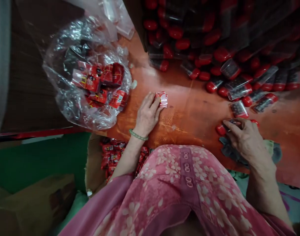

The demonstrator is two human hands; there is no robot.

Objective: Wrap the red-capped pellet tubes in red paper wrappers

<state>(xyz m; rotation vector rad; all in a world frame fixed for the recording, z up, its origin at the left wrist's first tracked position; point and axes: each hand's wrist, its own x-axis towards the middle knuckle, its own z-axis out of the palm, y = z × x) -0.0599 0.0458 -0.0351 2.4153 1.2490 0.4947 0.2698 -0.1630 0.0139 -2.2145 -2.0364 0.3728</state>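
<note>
My left hand (147, 114) rests on the orange-red table top (186, 111), its fingers on a small red and white foil packet (162, 99). My right hand (246, 141) grips a clear plastic tube with a red cap (232, 124), partly hidden by the fingers. Many similar red-capped tubes (240, 109) lie scattered beyond that hand, some in a heap at the far edge. Up left, a clear plastic bag (88, 108) holds several red packets (98, 78).
An open cardboard box (93, 164) filled with red packets (110, 157) sits at the table's near edge, by my left forearm. Dark grey cloth (228, 150) lies under my right hand. A dark board (29, 82) and a brown carton (32, 203) stand to the left.
</note>
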